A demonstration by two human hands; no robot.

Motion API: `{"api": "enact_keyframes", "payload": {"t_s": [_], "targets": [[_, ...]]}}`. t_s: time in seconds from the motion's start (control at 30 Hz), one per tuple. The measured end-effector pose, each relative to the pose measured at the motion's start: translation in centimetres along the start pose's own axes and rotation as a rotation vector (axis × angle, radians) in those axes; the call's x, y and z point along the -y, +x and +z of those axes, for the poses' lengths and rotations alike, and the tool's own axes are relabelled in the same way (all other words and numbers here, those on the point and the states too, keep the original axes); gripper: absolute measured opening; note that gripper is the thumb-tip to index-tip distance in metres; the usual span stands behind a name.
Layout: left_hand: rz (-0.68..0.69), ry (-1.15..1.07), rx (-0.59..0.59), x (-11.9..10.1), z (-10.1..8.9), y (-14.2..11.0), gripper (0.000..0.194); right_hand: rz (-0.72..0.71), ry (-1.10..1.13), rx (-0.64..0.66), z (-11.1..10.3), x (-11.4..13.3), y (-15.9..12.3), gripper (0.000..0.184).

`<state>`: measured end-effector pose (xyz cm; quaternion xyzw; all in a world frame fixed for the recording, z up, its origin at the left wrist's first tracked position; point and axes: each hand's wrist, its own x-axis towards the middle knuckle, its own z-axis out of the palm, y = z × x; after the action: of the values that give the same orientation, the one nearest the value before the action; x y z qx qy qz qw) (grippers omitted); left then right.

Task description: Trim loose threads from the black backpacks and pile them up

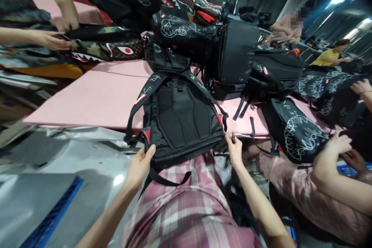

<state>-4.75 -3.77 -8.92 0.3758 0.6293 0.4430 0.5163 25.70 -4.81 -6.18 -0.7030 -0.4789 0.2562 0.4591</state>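
Observation:
A black backpack (180, 120) lies back-panel up at the near edge of the pink table (95, 99), its padded straps spread to both sides. My left hand (139, 164) grips its lower left corner, thumb on top. My right hand (234, 148) is closed at the lower right corner, pinching a small dark tool, perhaps snips, near a loose strap end. My plaid shirt fills the bottom of the view.
More black backpacks with white shark-mouth prints (226, 52) are piled across the table. A co-worker's hands (54, 33) handle a camo shark bag (107, 46) at the left. Another person's arm (334, 159) holds a printed backpack (296, 131) at the right. Grey plastic sheeting (58, 162) lies lower left.

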Motion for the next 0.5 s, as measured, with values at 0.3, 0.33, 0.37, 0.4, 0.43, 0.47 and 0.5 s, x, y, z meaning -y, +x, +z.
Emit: {"api": "enact_keyframes", "payload": {"t_s": [0.3,0.33,0.37,0.4,0.43,0.47,0.5], "targets": [[0.154,0.268,0.205,1.7,-2.1,-0.8,0.086,-0.014,-0.075,0.040,-0.4,0.1,-0.3,0.024],[0.177,0.318,0.205,2.0,-2.0,-1.0,0.088,-0.008,-0.069,0.050,-0.3,0.5,-0.4,0.024],[0.199,0.356,0.190,2.2,-1.8,-1.3,0.087,-0.007,-0.081,0.050,0.0,1.0,-0.9,0.024],[0.217,0.381,0.164,2.4,-1.4,-1.6,0.083,-0.017,-0.105,0.051,0.6,1.7,-1.7,0.025],[0.230,0.398,0.137,2.6,-1.0,-1.9,0.079,-0.038,-0.133,0.064,1.6,2.4,-2.9,0.025],[0.241,0.418,0.116,2.7,-0.5,-2.2,0.077,-0.068,-0.155,0.107,2.9,3.2,-4.2,0.025],[0.244,0.442,0.106,2.9,0.0,-2.5,0.075,-0.104,-0.169,0.180,4.4,3.9,-5.7,0.024]]}}
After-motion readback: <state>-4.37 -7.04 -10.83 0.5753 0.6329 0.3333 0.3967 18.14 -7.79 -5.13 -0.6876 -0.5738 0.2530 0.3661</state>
